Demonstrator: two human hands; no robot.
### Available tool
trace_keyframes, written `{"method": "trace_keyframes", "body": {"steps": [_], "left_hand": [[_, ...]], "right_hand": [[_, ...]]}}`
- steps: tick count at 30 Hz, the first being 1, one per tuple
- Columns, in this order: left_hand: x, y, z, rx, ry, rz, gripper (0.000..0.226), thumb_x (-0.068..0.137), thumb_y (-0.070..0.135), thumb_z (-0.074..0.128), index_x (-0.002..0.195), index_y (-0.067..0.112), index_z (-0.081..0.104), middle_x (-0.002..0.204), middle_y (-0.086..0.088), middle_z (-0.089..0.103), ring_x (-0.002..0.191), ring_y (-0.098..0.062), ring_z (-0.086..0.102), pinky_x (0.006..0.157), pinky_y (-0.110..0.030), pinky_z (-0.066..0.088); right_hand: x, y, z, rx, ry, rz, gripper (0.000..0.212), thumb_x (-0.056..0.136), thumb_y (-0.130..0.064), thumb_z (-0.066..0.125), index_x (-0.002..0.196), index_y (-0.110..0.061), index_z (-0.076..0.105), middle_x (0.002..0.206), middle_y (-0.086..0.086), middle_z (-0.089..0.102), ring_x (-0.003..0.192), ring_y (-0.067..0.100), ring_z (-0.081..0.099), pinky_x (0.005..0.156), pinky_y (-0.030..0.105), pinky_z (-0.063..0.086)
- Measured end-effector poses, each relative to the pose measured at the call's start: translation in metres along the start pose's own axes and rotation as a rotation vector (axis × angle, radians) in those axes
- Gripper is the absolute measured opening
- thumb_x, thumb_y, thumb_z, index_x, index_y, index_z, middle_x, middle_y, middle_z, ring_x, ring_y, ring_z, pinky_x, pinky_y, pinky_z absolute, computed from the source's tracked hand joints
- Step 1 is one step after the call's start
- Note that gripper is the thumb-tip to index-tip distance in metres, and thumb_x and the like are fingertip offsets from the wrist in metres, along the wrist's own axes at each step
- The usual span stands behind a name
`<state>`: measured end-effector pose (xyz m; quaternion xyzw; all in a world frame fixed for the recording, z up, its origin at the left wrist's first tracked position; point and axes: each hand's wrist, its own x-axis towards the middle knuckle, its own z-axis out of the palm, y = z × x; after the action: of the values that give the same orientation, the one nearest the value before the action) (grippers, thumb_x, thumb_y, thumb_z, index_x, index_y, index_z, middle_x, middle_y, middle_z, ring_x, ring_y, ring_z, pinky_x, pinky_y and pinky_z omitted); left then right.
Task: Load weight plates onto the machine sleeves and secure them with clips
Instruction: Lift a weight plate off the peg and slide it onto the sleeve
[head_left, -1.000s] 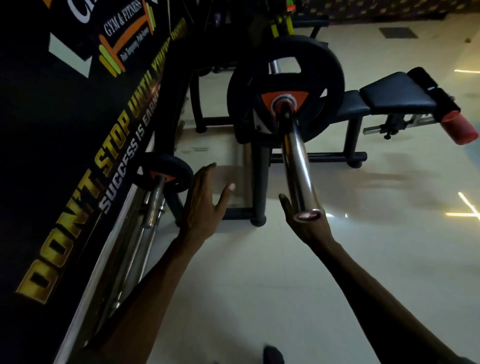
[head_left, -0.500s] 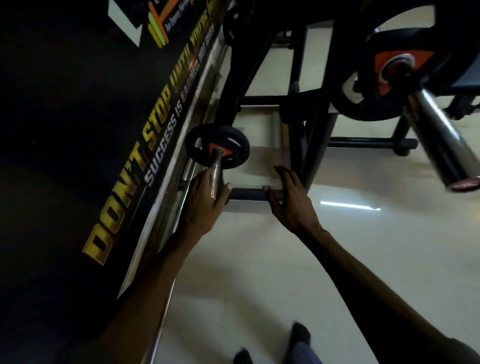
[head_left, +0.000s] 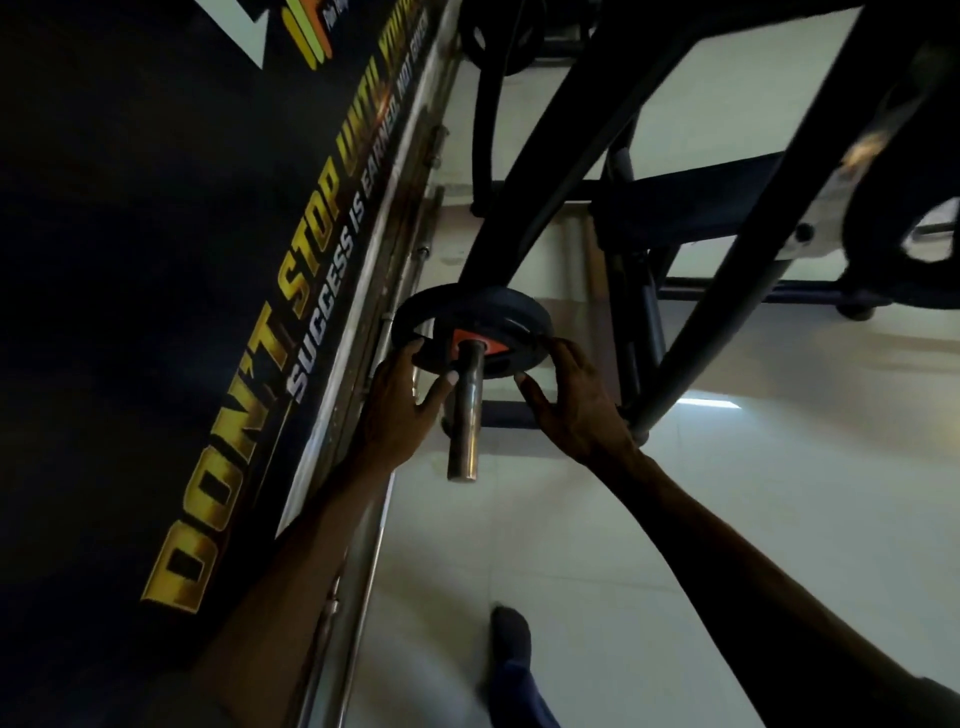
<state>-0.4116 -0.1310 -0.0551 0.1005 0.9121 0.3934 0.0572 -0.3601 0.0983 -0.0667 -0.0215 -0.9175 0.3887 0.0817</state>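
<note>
A small black weight plate (head_left: 498, 317) with an orange hub sits on a short steel sleeve (head_left: 466, 415) low on the machine. My left hand (head_left: 402, 410) grips the plate's left rim, fingers over the edge and thumb near the sleeve. On the right rim rests my right hand (head_left: 571, 400), its fingers curled around the edge. The sleeve's bare end sticks out toward me between both hands. No clip shows on the sleeve.
A black wall banner (head_left: 182, 312) with yellow lettering runs along the left, close to my left arm. The machine's dark frame tubes (head_left: 727, 270) cross overhead and to the right. A larger loaded plate (head_left: 904, 228) shows at the right edge. My foot (head_left: 511, 639) stands on the pale floor.
I have leaned closer to the low sleeve. Both hands moved up from beside the sleeve onto the small plate's rim, left on the left side, right on the right side.
</note>
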Motion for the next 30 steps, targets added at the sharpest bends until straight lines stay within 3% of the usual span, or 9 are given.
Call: {"method": "trace_keyframes", "body": {"steps": [4,10,12,15,21,24,28,30], "left_hand": [[0.07,-0.033,-0.006,0.02,-0.046,0.006,0.074,0.098,0.043,0.07,0.159,0.014,0.039,0.159,-0.011,0.047,0.147,-0.025,0.046,0.112,-0.031,0.041],[0.163,-0.077,-0.006,0.057,-0.142,0.032,0.078,0.093,0.045,0.076,0.156,0.012,0.043,0.155,-0.014,0.05,0.146,-0.031,0.047,0.118,-0.04,0.042],[0.182,-0.089,-0.002,0.066,-0.218,-0.004,0.084,0.09,0.06,0.071,0.155,0.012,0.045,0.153,-0.014,0.053,0.143,-0.032,0.051,0.117,-0.047,0.044],[0.193,-0.108,0.007,0.051,-0.271,-0.013,0.084,0.089,0.068,0.06,0.152,0.014,0.047,0.149,-0.013,0.057,0.138,-0.032,0.056,0.112,-0.05,0.049],[0.19,-0.123,0.015,-0.051,-0.178,-0.025,0.092,0.076,0.081,0.055,0.142,0.017,0.055,0.143,-0.008,0.061,0.131,-0.025,0.059,0.105,-0.045,0.053],[0.192,-0.126,0.015,-0.051,-0.163,0.002,0.087,0.076,0.082,0.055,0.131,0.015,0.06,0.13,-0.008,0.065,0.121,-0.025,0.063,0.098,-0.045,0.055],[0.191,-0.125,0.013,-0.021,-0.189,0.038,0.088,0.076,0.081,0.057,0.128,0.01,0.059,0.125,-0.011,0.065,0.116,-0.027,0.063,0.094,-0.045,0.057],[0.183,-0.127,0.014,-0.013,-0.183,0.065,0.088,0.076,0.079,0.057,0.125,0.007,0.06,0.121,-0.013,0.065,0.113,-0.027,0.063,0.089,-0.037,0.055]], "right_hand": [[0.062,0.014,0.019,-0.02,-0.02,-0.018,0.06,0.098,-0.023,0.068,0.149,-0.005,0.044,0.149,0.015,0.049,0.133,0.03,0.053,0.108,0.04,0.05],[0.143,0.041,0.048,-0.083,-0.066,0.012,0.074,0.096,-0.034,0.071,0.156,-0.01,0.037,0.156,0.014,0.044,0.139,0.031,0.048,0.108,0.036,0.045],[0.159,0.055,0.059,-0.079,-0.119,0.048,0.068,0.097,-0.037,0.069,0.155,-0.016,0.041,0.153,0.01,0.048,0.135,0.03,0.053,0.104,0.038,0.049],[0.164,0.072,0.073,-0.053,-0.082,0.03,0.053,0.098,-0.036,0.069,0.144,-0.015,0.053,0.133,0.007,0.059,0.12,0.028,0.061,0.093,0.032,0.05],[0.163,0.085,0.082,-0.092,0.006,-0.073,0.043,0.094,-0.028,0.073,0.13,-0.011,0.057,0.121,0.005,0.061,0.108,0.02,0.059,0.087,0.032,0.052],[0.164,0.083,0.082,-0.123,0.013,-0.03,0.039,0.094,-0.03,0.074,0.126,-0.015,0.057,0.118,-0.005,0.055,0.103,0.009,0.051,0.081,0.024,0.045],[0.155,0.076,0.082,-0.145,0.007,-0.003,0.04,0.092,-0.027,0.075,0.125,-0.01,0.059,0.118,0.001,0.057,0.099,0.006,0.048,0.077,0.007,0.036],[0.145,0.071,0.08,-0.149,-0.005,0.002,0.041,0.092,-0.026,0.075,0.125,-0.008,0.059,0.119,0.006,0.059,0.098,0.01,0.05,0.08,0.018,0.043]]}}
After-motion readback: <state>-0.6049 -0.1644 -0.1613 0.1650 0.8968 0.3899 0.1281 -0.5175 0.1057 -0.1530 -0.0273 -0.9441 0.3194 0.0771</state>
